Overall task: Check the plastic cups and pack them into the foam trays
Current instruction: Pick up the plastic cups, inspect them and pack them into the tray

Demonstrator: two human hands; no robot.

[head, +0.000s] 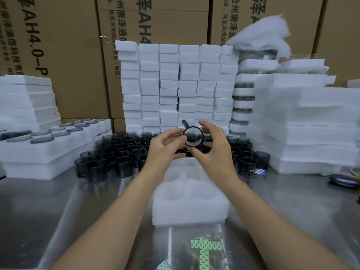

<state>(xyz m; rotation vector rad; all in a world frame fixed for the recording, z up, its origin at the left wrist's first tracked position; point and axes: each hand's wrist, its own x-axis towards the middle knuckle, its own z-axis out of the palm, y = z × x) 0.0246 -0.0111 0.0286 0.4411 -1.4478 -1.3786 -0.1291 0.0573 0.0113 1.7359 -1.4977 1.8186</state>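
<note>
Dark see-through cup [193,137] held raised, mouth toward camera, handle up-left. Left hand [165,147] pinches its left rim, fingers curled. Right hand [212,149] has thumb beneath, fingers arched loosely over the top.

Directly below: empty foam tray [191,201], mid steel worktop [78,211].

Loose cups [120,152] clustered behind the tray. Foam stacks [179,84] along the back edge. Cardboard boxes [74,55] behind.

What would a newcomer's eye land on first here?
The left hand and right hand hold one dark cup up at centre. Below them lies a white foam tray with empty pockets; behind, more cups crowd the steel table before a wall of stacked foam blocks.
</note>
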